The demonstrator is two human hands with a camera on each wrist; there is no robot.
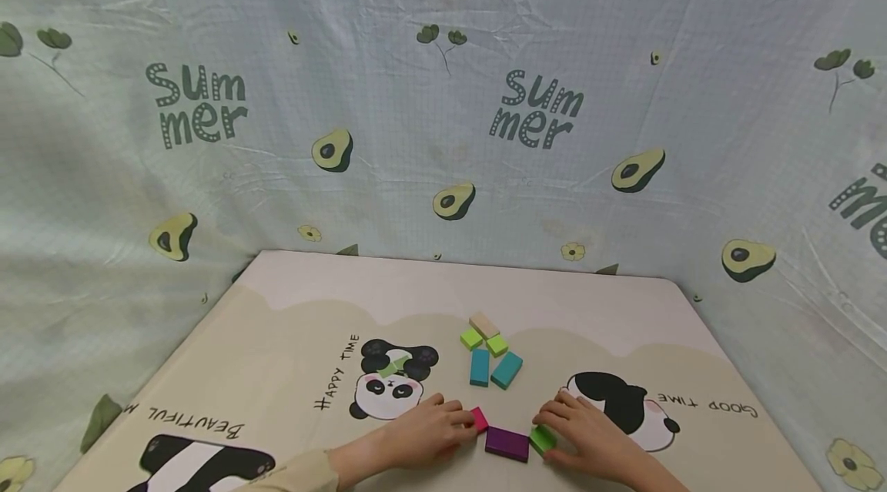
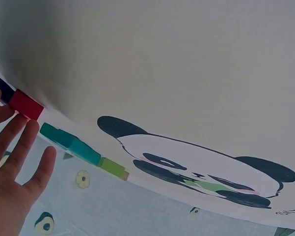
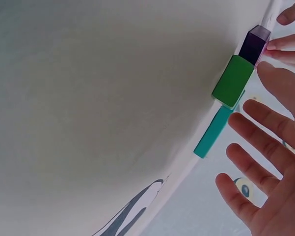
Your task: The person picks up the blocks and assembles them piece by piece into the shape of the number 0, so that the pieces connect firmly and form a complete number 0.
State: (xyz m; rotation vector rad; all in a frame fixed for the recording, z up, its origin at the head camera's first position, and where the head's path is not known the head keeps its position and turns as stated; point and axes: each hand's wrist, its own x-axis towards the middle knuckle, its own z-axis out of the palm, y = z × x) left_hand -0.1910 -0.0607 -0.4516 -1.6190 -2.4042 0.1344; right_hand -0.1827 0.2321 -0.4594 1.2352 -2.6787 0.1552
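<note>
A purple block [image 1: 507, 444] lies in front, between a red block [image 1: 479, 420] on its left and a green block [image 1: 543, 440] on its right, in a bent row. My left hand [image 1: 431, 430] is at the red block, with straight fingers touching its side in the left wrist view. On the other side, my right hand [image 1: 580, 434] pinches the green block, forefinger at its far edge and thumb at its near edge. The other right fingers [image 3: 253, 152] spread loosely. Red block [image 2: 26, 104] and purple block meet end to end.
Behind the row lie two teal blocks [image 1: 480, 367], two lime blocks [image 1: 471, 338] and a plain wood block [image 1: 483, 325], close together. The panda-printed tabletop [image 1: 291, 353] ends at a hanging cloth [image 1: 388, 192] along the back and sides.
</note>
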